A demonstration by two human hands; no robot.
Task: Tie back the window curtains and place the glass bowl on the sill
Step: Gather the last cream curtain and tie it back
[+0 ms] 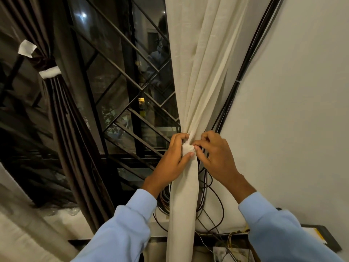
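The cream curtain hangs on the right side of the window, gathered into a tight bundle whose long axis runs straight up and down, from the sill below to the spread pleats above. Both hands meet at its waist. The left hand curls round the bundle from the left, thumb pressed under a small white knot of cloth. The right hand comes in from the right and pinches that same knot between thumb and forefinger, its other fingers bent loosely behind.

The knot sits between the two sets of fingertips, so neither hand is nearer. What matters is that the tie crosses the bundle at a right angle: any tightening pull would go sideways, left and right, while the curtain itself runs vertically.

Far left, the dark brown curtain is already cinched with a white tie. This looks like the last knot of the curtain step.

Black cables hang just behind the cream bundle, touching or nearly so, and could snag in the tie.

No glass bowl can be made out for certain — only something clear and glinting low on the left near the sill.
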